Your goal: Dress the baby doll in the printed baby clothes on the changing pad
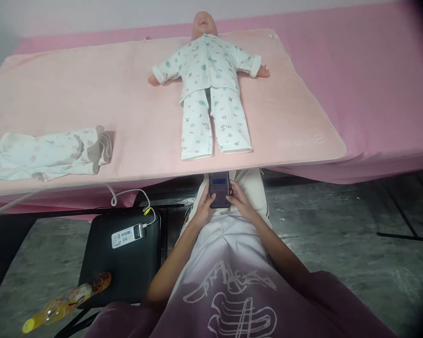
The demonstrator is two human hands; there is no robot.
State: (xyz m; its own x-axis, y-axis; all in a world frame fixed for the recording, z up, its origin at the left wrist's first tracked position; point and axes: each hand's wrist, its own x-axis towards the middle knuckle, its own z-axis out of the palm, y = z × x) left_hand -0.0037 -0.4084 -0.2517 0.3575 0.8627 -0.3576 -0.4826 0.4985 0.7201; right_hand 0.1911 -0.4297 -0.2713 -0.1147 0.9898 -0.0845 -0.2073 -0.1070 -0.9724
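Observation:
Between my two hands, low over my lap, is a dark smartphone (220,191) with a lit screen. My left hand (205,206) grips its left edge, the thumb on the lower left corner. On the opposite edge, my right hand (240,201) holds it the same way. The phone's top end reaches the table's front edge. Beyond it, a baby doll (203,24) lies on its back with arms spread. It wears a white patterned shirt (211,63) and matching trousers (231,122), whose leg ends point toward me.
A pink mat (134,103) covers much of the table over a darker pink cloth (366,80). Folded baby clothes (49,152) lie at the left. A black stool (127,267) holds a white device (127,235) with a cable and a bottle with a yellow cap (66,300).

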